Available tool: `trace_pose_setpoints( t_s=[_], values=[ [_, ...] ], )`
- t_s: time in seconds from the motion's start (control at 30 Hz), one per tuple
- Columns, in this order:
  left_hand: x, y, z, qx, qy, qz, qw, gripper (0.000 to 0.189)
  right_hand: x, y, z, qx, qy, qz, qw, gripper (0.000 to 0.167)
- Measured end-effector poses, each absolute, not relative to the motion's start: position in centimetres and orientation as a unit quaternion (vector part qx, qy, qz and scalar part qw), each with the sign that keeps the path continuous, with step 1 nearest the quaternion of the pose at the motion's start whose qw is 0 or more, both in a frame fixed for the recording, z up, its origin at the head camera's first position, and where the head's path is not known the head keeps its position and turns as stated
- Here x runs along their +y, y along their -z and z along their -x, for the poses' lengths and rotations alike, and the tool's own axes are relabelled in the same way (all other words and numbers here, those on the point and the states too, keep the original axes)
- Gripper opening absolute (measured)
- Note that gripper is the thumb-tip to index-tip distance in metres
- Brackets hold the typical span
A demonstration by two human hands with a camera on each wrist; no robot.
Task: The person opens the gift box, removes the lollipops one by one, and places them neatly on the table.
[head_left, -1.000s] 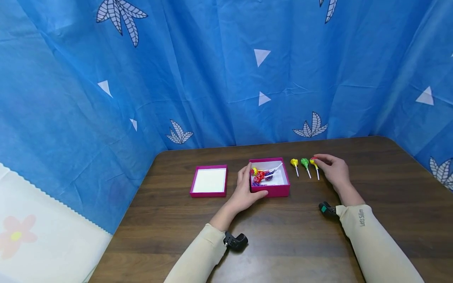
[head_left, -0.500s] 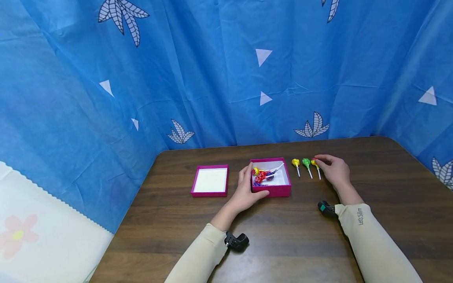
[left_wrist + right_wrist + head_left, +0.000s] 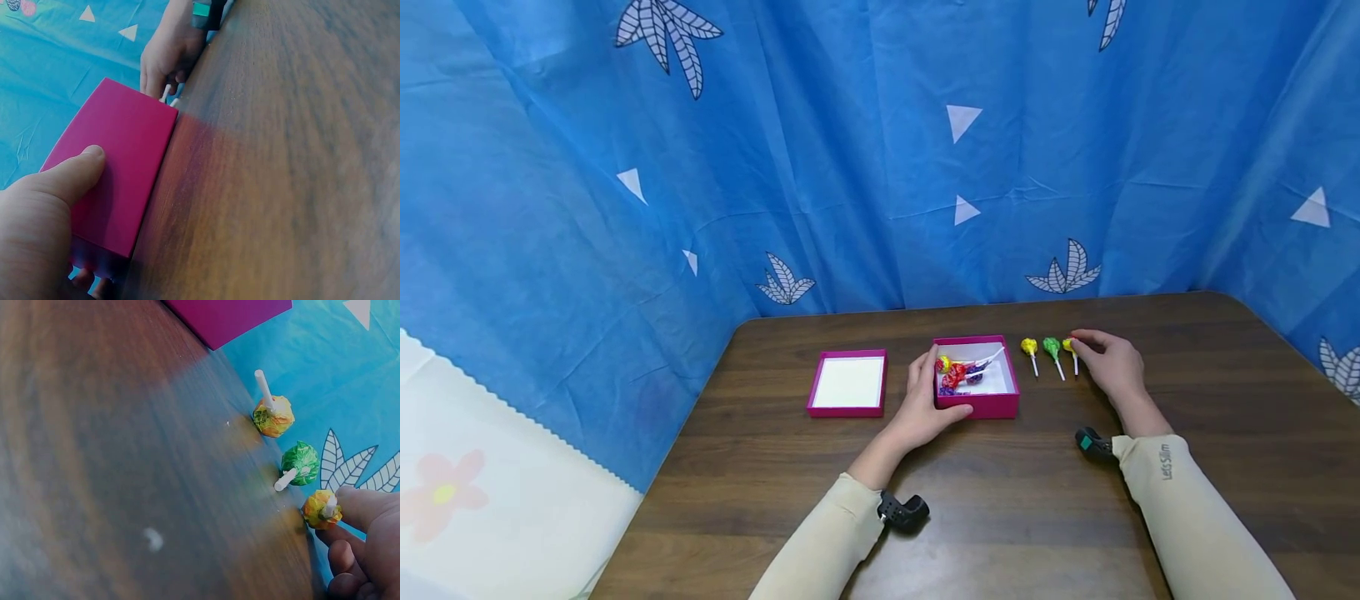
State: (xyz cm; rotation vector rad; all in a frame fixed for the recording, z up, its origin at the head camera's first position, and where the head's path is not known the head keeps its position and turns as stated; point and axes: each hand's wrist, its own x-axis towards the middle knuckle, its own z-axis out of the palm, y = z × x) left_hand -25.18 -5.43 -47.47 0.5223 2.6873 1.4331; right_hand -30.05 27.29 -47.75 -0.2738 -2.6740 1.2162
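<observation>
A brown table [image 3: 1000,500] fills the near part of the scene, and a blue curtain [image 3: 850,150] with white leaves and triangles hangs behind its far edge. Over on the left is a white cloth [image 3: 497,450] with a pink flower on it. On the left part of the table lies a low pink lid [image 3: 847,412], white side up. To the right of it, a bit apart, sits a pink box [image 3: 996,407], open at the top, and a small heap of lollipops [image 3: 955,375] lies inside, red, yellow and purple. To the right of the box there is a row, sticks pointing to the near side: a yellow lollipop [image 3: 1029,344], a green lollipop [image 3: 1052,344] and a yellow-orange lollipop [image 3: 317,511]. The right wall of the box stands between the row and the heap. The left hand [image 3: 917,414] holds the box, thumb on the near wall and fingers along the left side. The right hand [image 3: 1112,365] is nearly closed, and its thumb and a finger pinch the round top of the yellow-orange lollipop, right beside the green one; I can't tell if that sweet touches the table
</observation>
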Motion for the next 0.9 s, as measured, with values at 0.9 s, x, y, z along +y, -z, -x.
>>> trace_pose_setpoints(
  t_s=[0.9],
  values=[
    [-5.33, 47.5, 25.36, 0.87, -0.462, -0.169, 0.026, 0.108, 27.37, 47.79, 29.98, -0.901, -0.411, 0.097, 0.1, 0.05]
  ],
)
